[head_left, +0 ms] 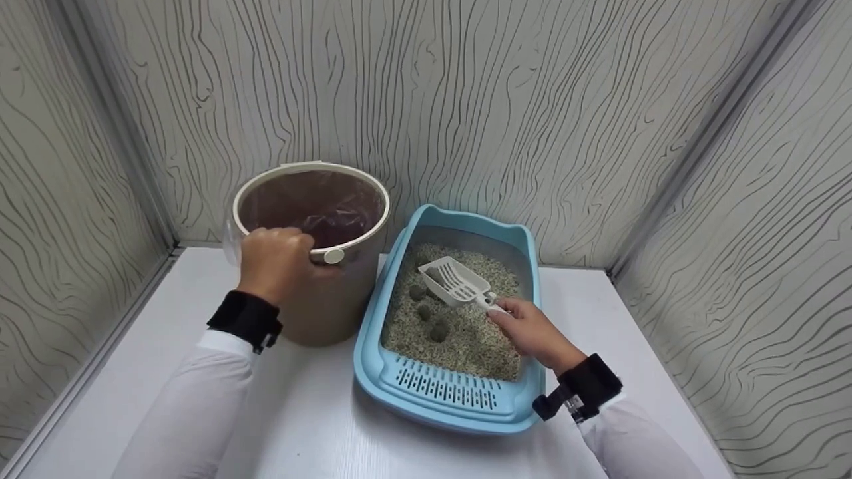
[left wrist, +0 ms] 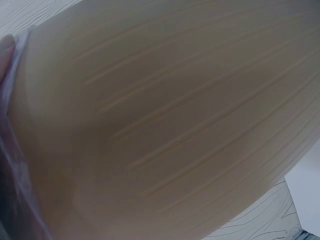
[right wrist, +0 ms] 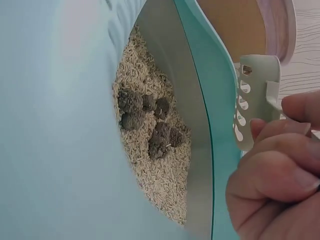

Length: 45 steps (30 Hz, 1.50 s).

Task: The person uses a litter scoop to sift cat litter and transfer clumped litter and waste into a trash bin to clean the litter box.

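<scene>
My left hand (head_left: pixel 274 263) grips the near rim of a tan trash bin (head_left: pixel 326 306), thumb outside and fingers over the edge. A clear plastic liner (head_left: pixel 336 216) lines it. In the left wrist view the ribbed bin wall (left wrist: pixel 175 110) fills most of the frame. With my right hand (head_left: pixel 530 327) I hold a white slotted litter scoop (head_left: pixel 474 281) by its handle, above a blue litter box (head_left: pixel 371 346). Several dark clumps (right wrist: pixel 162 140) lie on the pale litter (head_left: pixel 476 342). Whether anything sits in the scoop I cannot tell.
The bin stands just left of the litter box on a white table (head_left: pixel 313 412). A slotted step (head_left: pixel 446 386) forms the box's near end. Wood-patterned panels (head_left: pixel 466 106) rise behind and on both sides.
</scene>
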Tool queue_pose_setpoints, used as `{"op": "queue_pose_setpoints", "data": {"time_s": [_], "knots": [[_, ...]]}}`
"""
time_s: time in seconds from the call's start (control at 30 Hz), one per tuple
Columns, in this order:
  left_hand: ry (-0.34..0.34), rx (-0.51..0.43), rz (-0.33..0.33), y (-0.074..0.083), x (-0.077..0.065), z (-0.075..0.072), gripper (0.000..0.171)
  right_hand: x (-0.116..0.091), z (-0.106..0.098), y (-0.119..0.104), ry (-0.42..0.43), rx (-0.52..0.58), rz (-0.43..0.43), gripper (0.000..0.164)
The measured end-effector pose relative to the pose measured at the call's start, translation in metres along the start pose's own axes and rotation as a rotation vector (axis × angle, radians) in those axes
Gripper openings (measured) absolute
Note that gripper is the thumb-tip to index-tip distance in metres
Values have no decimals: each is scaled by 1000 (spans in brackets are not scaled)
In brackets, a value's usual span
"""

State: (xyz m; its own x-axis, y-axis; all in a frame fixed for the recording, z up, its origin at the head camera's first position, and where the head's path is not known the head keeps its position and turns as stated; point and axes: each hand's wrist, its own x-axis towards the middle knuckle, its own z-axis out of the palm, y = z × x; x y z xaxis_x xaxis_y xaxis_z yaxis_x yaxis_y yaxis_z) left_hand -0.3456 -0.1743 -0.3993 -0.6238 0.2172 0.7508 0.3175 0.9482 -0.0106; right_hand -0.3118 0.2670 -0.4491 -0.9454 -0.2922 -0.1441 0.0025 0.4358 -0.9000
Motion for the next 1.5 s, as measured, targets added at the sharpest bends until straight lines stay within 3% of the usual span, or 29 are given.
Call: {"op": "queue_pose_setpoints", "data": {"time_s": [0.13,0.37,0.6,0.73,0.87,0.97,1.5], "knots": [[6,6,19,0,0,0,66,0,0,2,-3,28,21,30],[-27,3,-15,2,2,-2,71,1,-1,3,-23,88,26,31],[18,23,10,0,2,0,67,-3,-2,2,-27,82,27,33],[19,18,10,0,2,0,68,-3,0,0,53,-48,-2,33],[24,13,14,-1,2,0,69,-3,3,-1,202,-291,-26,37],[32,20,23,-1,1,0,68,-4,4,-1,278,-408,-26,42],[4,16,8,2,0,-1,69,-3,8,-3,326,-518,-63,42]]}}
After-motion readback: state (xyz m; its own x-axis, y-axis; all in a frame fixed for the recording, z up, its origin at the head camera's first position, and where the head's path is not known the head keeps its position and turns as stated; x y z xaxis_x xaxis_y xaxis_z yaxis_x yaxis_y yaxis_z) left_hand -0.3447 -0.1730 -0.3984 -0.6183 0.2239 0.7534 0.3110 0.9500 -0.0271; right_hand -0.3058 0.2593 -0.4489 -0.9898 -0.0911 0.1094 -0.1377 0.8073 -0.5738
